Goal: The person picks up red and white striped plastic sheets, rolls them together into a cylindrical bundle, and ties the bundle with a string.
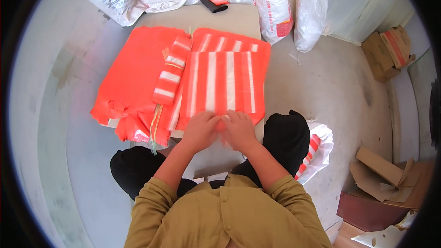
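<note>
Head view: the left hand (201, 131) and right hand (241, 131) are held close together, fingers curled, at the near edge of the striped stack (221, 82); orange material (222, 126) is seen between them, blurred, so whether it is pinched cannot be told. Stack is laid on the table (243, 16), beside a banded roll (164, 86) and plain orange pile (133, 62).
</note>
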`<state>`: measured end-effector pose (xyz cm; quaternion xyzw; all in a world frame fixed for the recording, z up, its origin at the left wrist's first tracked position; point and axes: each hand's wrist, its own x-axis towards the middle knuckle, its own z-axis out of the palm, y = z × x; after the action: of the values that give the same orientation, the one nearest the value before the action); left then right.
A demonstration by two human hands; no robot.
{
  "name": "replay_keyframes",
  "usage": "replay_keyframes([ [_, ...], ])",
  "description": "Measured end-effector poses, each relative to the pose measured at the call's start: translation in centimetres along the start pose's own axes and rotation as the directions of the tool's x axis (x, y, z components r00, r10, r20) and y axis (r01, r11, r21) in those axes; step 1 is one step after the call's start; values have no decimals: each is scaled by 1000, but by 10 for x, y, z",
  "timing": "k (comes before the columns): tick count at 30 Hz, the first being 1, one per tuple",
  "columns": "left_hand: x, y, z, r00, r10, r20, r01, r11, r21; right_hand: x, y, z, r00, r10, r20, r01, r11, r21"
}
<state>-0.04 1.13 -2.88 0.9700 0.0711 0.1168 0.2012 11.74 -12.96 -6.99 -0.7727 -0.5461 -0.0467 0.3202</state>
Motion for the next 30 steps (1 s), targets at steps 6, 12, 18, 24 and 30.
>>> replay_keyframes([
  [6, -4, -10, -10, 996, 42, -76, -38, 998, 50, 9, -3, -9, 996, -77, 48, 81, 992, -98],
  [12, -21, -36, -31, 994, 62, -93, -63, 998, -9, 24, -7, -42, 955, 0, 297, 28, 996, -89],
  [18, -36, -47, -48, 938, -306, 162, 340, 901, -269, 61, -1, -75, 635, 28, 772, -7, 999, -31],
  [24, -36, -64, -41, 841, -454, 294, 536, 632, -559, 93, 32, -57, 557, 178, 812, -352, 935, 36],
  [30, -31, -73, -32, 796, -523, 305, 574, 492, -655, 114, 44, -41, 460, 85, 884, -362, 927, 99],
])
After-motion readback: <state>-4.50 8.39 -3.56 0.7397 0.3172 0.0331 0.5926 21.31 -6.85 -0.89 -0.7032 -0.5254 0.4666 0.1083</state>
